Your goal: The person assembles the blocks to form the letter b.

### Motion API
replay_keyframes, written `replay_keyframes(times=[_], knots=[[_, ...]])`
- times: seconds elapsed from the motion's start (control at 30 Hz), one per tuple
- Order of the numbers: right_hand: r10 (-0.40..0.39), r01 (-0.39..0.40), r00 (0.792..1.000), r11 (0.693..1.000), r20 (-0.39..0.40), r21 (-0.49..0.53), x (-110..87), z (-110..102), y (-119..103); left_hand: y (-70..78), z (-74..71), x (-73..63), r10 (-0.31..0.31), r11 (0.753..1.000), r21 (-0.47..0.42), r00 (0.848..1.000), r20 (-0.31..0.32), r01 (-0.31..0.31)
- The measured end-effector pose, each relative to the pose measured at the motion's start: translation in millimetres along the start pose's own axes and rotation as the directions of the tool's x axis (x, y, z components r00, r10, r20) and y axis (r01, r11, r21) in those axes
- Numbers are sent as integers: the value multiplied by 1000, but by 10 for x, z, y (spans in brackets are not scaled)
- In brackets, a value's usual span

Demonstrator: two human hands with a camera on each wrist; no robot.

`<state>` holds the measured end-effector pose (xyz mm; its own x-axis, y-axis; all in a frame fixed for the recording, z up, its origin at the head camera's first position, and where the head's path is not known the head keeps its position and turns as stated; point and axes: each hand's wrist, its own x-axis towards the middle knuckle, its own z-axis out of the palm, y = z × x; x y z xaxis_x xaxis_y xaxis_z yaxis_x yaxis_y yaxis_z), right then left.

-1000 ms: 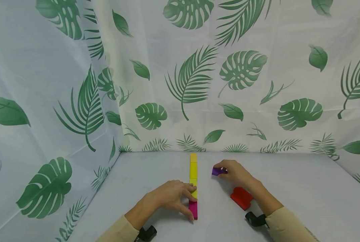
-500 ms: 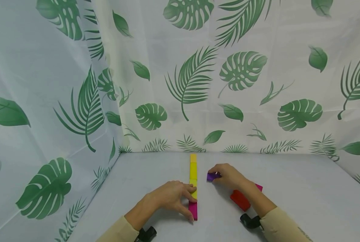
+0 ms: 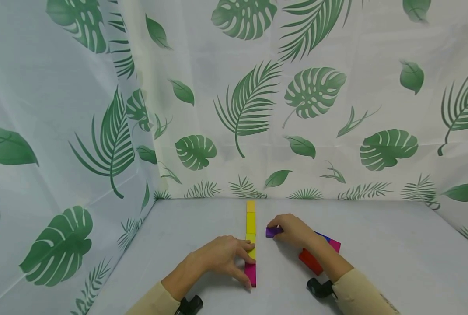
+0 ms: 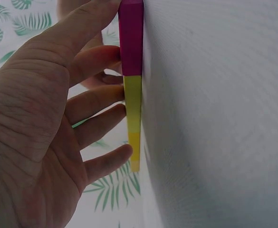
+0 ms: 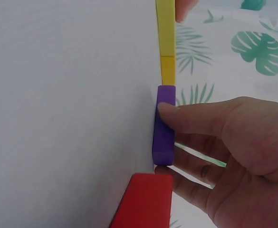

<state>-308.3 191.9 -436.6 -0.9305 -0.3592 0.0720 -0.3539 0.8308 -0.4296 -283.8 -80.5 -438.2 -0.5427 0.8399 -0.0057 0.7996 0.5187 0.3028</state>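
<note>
A straight row of flat blocks points away from me: a magenta block [image 3: 250, 274] at the near end, then yellow blocks [image 3: 250, 222] and a shorter orange-yellow block [image 3: 250, 206] at the far end. My left hand [image 3: 225, 253] rests on the near part of the row, thumb at the magenta block's near end, spread fingertips touching the top. Right of the row, my right hand [image 3: 295, 232] pinches a purple block [image 5: 164, 130], its thumb [image 5: 172, 116] on the block's face. A gap separates the purple block from the row in the head view.
A red block [image 3: 310, 261], a blue block [image 3: 323, 236] and another magenta block [image 3: 335, 246] lie by the right forearm, which partly hides them. Black wrist cameras hang under both sleeves. A leaf-print cloth [image 3: 242, 166] stands behind the table [image 3: 395, 245].
My right hand has moved left and slightly nearer with the purple block, closer to the row. The blue and second magenta blocks have come into sight. The left hand stays in place.
</note>
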Motion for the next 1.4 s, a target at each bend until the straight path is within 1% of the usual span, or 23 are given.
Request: replay_keyframes(times=[0.2,0.37,0.5,0.6,0.7,0.97,1.2,1.3,1.4], knots=[[30,-29,999,999,29,-13,68,-6,-50,7,-2,-10,-5,1000,-6,1000,9,5],[54,-55,995,998,81,9,143,-45,-86,18,-7,-15,-17,1000,-15,1000,19,18],[91,-95,988,995,125,23,189,-94,-120,19,-8,-13,-13,1000,-17,1000,18,13],[101,-105,985,994,138,21,206,-102,-123,16,-11,-10,-5,1000,-12,1000,13,6],[96,-100,986,995,135,27,208,-91,-111,9,-14,-9,2,1000,-7,1000,11,-2],[64,-67,993,997,103,24,175,-53,-93,4,-24,2,-3,1000,-13,1000,10,3],[18,-18,999,1000,32,-3,176,28,-67,17,-22,-8,-14,1000,-16,1000,12,14],[18,-18,1000,1000,10,-4,184,50,-68,17,-23,-7,-17,1000,-12,1000,13,17],[35,-35,999,999,9,8,196,61,-75,14,-24,-4,-16,1000,-9,1000,14,16]])
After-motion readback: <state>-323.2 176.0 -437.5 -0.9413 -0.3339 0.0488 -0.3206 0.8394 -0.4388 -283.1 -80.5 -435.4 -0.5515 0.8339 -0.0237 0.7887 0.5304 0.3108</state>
